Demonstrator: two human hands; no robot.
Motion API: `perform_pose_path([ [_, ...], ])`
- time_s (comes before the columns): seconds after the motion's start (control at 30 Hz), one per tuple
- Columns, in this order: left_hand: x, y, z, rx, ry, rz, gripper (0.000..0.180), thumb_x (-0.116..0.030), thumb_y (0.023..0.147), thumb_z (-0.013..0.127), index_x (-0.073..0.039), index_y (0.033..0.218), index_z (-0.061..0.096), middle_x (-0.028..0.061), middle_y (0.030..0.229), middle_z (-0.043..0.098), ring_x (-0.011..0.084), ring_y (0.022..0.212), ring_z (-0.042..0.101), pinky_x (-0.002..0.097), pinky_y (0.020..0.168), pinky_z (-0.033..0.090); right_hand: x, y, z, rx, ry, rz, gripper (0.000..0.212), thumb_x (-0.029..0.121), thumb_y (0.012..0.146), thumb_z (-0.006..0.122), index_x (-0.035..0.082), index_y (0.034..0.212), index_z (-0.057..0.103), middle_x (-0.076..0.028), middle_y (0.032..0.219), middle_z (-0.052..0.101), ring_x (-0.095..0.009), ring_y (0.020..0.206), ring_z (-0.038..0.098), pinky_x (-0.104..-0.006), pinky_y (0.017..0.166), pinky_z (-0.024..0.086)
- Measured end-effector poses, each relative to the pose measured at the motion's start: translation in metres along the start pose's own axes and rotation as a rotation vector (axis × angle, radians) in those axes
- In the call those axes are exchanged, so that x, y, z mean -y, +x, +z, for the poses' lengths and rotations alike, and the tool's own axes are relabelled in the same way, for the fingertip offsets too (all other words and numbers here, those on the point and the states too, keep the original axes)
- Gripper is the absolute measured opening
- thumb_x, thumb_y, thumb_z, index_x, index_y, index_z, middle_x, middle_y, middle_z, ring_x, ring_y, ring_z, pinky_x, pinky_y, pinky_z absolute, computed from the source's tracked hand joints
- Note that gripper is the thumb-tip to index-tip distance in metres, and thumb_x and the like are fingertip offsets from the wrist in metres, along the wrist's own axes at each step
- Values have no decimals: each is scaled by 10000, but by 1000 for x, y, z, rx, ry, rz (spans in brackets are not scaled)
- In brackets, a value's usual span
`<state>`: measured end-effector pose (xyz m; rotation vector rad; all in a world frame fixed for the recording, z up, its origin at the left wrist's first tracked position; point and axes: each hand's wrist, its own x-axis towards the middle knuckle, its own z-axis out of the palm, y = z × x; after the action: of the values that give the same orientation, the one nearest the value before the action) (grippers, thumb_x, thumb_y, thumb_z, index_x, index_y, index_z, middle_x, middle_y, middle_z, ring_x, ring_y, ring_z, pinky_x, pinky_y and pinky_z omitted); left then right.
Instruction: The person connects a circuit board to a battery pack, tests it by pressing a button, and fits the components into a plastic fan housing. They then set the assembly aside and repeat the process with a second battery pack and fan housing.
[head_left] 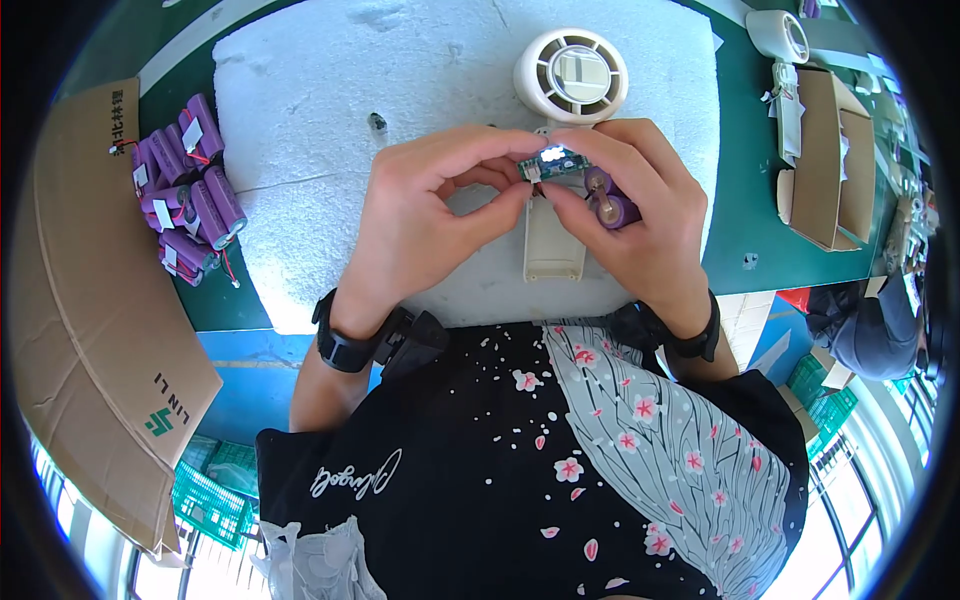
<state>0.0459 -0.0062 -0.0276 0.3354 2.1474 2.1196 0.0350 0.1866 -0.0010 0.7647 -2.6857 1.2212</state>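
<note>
A small green circuit board [570, 163] with a bright white glow is pinched at its left end by my left hand [425, 205], thumb and fingers closed. My right hand [645, 195] curls round a purple battery pack [615, 208], its index finger and thumb reaching to the board. A small white connector [532, 173] sits at the board's edge between the two thumbs. Just beyond the hands lies a cream handheld fan [572, 75], its round slotted head facing up. Below the board shows its open, hollow handle shell [553, 250]. My fingers hide the join between head and handle.
White foam sheet [300, 120] covers the green table [270, 300]. Several purple batteries with wires [190, 190] are heaped at left beside a large cardboard box [90, 300]. At right are another fan [778, 37] and an open carton [830, 160]. Green crates [212, 500] stand below.
</note>
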Motion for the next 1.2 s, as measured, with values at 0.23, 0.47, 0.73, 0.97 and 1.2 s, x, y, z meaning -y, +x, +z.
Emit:
perform_pose_path([
  [0.23, -1, 1, -2, -23, 203, 90, 272, 48, 729, 690, -27, 989, 715, 92, 912, 684, 162, 748, 670, 245, 657, 537, 0, -2, 3, -66, 3, 22, 431, 39, 651, 817, 69, 1058, 677, -98, 941, 641, -199, 778, 655, -267, 645, 532],
  [0.47, -2, 3, -1, -45, 335, 169, 244, 15, 712, 708, -46, 947, 734, 87, 851, 684, 177, 684, 663, 244, 596, 513, 2, -3, 5, -78, -32, 45, 411, 40, 637, 823, 66, 1029, 703, -89, 901, 648, -179, 739, 653, -255, 615, 525],
  [0.73, -5, 2, 0, -7, 338, 123, 277, 71, 714, 674, -5, 976, 724, 94, 871, 679, 157, 737, 649, 231, 623, 493, 0, -2, 7, -121, -29, 26, 382, 50, 630, 822, 74, 997, 719, -56, 823, 636, -115, 583, 574, -222, 501, 466],
  [0.97, -5, 2, -1, 1, 355, 140, 263, 69, 733, 664, -8, 976, 726, 89, 862, 678, 156, 733, 654, 226, 625, 499, 2, -3, 9, -151, -19, 21, 375, 53, 629, 819, 81, 990, 721, -43, 802, 633, -95, 523, 542, -217, 456, 446],
  [1.2, -2, 2, 0, 17, 317, 112, 266, 72, 740, 669, -2, 992, 707, 88, 905, 662, 158, 752, 643, 225, 663, 513, 5, -5, 7, -124, -60, 99, 341, 39, 660, 811, 34, 984, 704, -91, 874, 665, -158, 716, 645, -237, 608, 508],
])
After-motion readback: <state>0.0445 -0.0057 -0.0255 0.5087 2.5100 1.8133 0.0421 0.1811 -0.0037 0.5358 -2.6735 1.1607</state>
